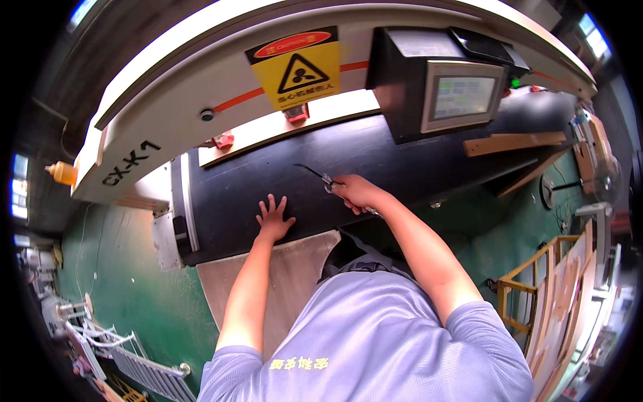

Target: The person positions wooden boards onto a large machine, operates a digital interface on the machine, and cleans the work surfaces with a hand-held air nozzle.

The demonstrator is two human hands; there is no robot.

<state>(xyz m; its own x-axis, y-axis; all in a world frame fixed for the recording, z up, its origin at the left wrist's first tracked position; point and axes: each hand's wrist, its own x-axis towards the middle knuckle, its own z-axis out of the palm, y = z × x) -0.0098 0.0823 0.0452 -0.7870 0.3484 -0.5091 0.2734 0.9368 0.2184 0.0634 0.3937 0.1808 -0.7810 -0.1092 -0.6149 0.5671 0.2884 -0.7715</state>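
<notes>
In my right hand (pixel 358 192) is an air blow gun (pixel 327 182) with a silvery body and a thin dark nozzle that points away to the far left. My fingers are wrapped round it, and a shiny part of it shows below my fist. My left hand (pixel 273 219) is empty, its fingers spread, palm down at the near edge of the black machine bed (pixel 248 184). I cannot tell whether it presses on the surface. A greyish-brown board (pixel 268 275) lies under my left forearm, at the bed's near edge.
Over the bed spans a white machine beam (pixel 167 114) with a yellow warning sign (pixel 305 70) and a control screen (pixel 462 97). Red-tipped parts (pixel 296 114) sit beneath it. Wooden strips (pixel 514 143) lie on the right. A yellow rack with boards (pixel 536 288) stands at the right.
</notes>
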